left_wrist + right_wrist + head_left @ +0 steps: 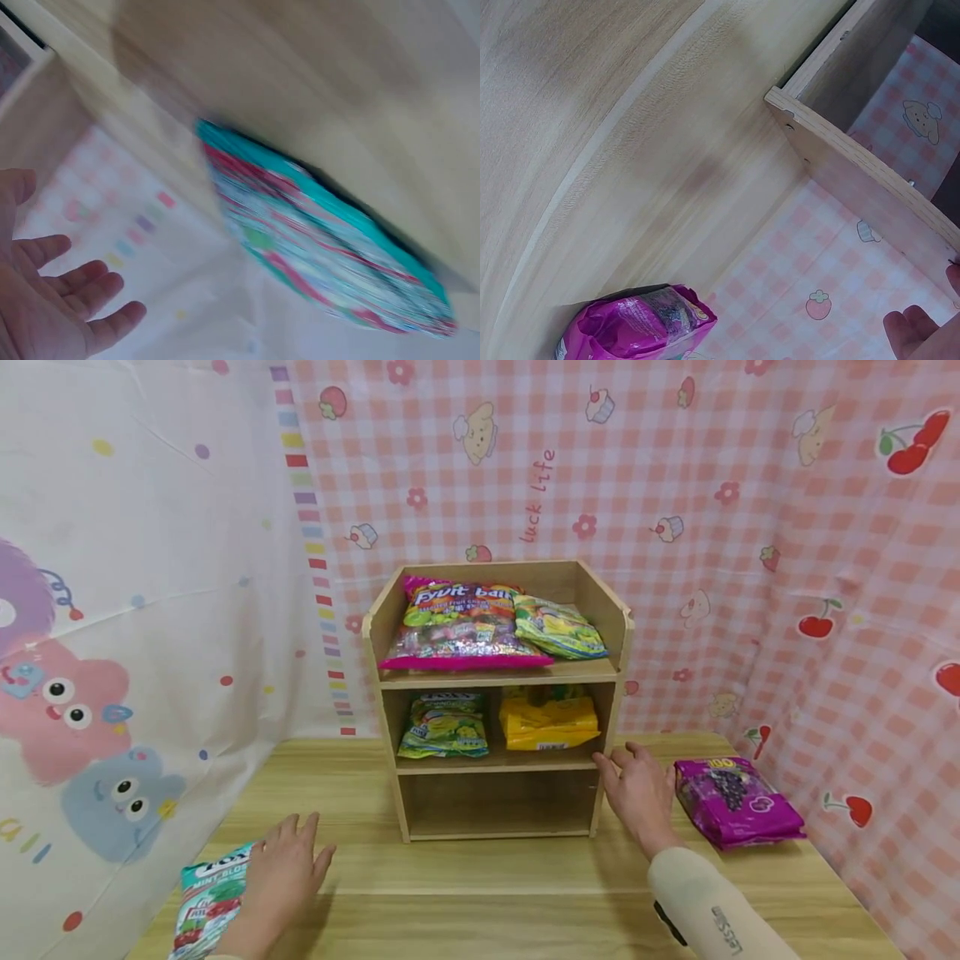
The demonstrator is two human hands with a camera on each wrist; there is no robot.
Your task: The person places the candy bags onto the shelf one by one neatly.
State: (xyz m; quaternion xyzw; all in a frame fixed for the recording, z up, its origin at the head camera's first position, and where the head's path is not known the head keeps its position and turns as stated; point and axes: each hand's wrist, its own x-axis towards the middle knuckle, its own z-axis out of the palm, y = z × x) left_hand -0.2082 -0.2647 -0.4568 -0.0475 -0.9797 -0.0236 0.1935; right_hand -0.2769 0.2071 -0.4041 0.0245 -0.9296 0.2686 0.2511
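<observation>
My left hand hovers by the teal mint candy bag at the table's left, hiding part of it in the head view. Its fingers are spread and loosely bent with nothing in them; the left wrist view shows the candy bag apart from them. My right hand is beside the right side panel of the wooden shelf, fingertips right at the panel's edge and holding nothing. To the right of that hand, a purple grape candy bag lies on the table.
On the top shelf lie a large fruit-ball candy bag and a green-yellow candy bag. The middle shelf holds a green candy bag and a yellow bag. Patterned curtains hang behind and at both sides.
</observation>
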